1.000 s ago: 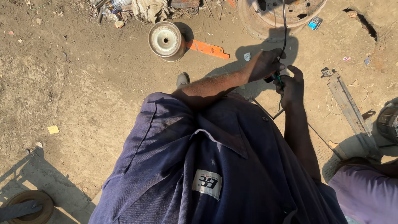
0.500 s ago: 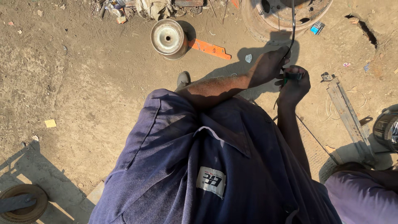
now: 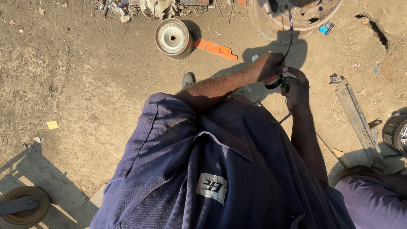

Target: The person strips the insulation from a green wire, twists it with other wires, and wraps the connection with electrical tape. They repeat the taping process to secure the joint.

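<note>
While a rusty wheel rim [image 3: 296, 15] lies on the dirt ground [image 3: 85, 93] beyond a metal pulley [image 3: 172, 38], the left hand [image 3: 265, 68] grips a roll of black tape [image 3: 273, 81], and the right hand [image 3: 296, 87] pinches a thin black cable [image 3: 290, 34] beside it.

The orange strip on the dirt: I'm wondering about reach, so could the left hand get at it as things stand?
Probably not without bending: the left hand is up at the black cable with a tape roll, while the orange strip lies apart on the ground, unobstructed.
</note>
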